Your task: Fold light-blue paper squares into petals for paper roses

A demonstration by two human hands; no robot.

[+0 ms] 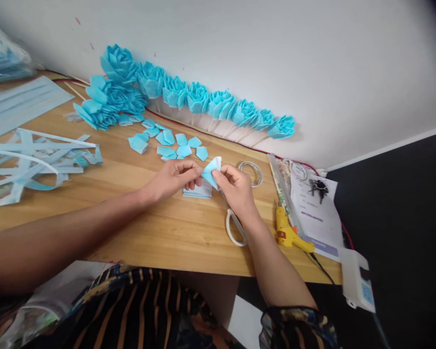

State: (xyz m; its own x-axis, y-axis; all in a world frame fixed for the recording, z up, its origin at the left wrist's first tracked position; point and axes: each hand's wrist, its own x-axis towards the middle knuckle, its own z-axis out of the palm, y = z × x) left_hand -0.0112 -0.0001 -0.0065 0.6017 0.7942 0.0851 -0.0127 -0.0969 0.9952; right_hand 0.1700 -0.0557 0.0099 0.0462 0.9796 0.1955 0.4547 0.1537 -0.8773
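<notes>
Between my two hands is a small blue fabric piece (211,173), folded to a point with a white edge on top. My left hand (183,174) pinches its left side with thumb and fingers. On its right side, my right hand (234,186) grips it, thumb pressed on the front. Below the hands a small stack of pale blue rectangles (197,191) lies on the table, partly hidden. Scissors (235,228) with white handles lie under my right wrist, their blades mostly covered. Just beyond the hands are several loose blue petal-shaped pieces (181,140).
Blue fabric flowers (198,98) on sticks lean along the wall. Cut strips (39,167) and a flat mask sheet (25,104) lie left. At right are a tape roll (250,173), a yellow glue gun (288,230), papers (318,220), keys (319,189) and a white box (358,278).
</notes>
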